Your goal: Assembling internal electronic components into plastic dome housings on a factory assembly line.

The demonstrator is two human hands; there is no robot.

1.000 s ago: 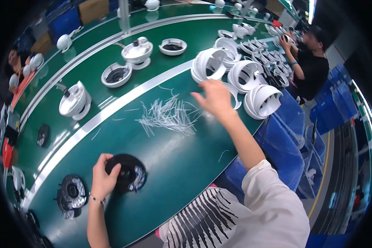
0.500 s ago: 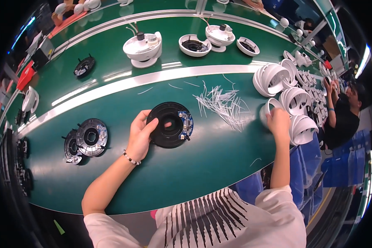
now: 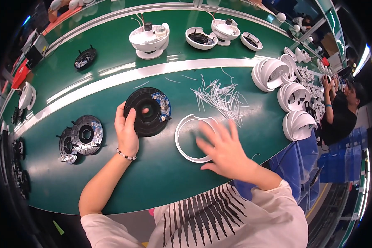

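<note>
My left hand [image 3: 127, 134] grips a black round plastic disc [image 3: 148, 127] by its left edge, thumb on top and a fingertip showing through the centre hole. A curved blue circuit board [image 3: 164, 106] is fixed along the disc's right side. On the green bench lies a white plastic ring [image 3: 178, 142] with a notch in its upper rim. Over the ring's right side, my right hand [image 3: 231, 155] is open with fingers spread, hiding part of it. Whether the fingers touch the ring, I cannot tell.
Two similar black discs [image 3: 86, 134] overlap at left. Thin white strips [image 3: 221, 99] are heaped beyond my right hand. White shells [image 3: 297, 124] are stacked at right. White domed housings [image 3: 149, 43] stand on the far green surface [image 3: 107, 53]. A co-worker [image 3: 343, 111] is at far right.
My right hand has moved left from the shell stacks, and a white ring now lies on the bench beneath it, fingers spread. My left hand has shifted left and slightly away with the disc.
</note>
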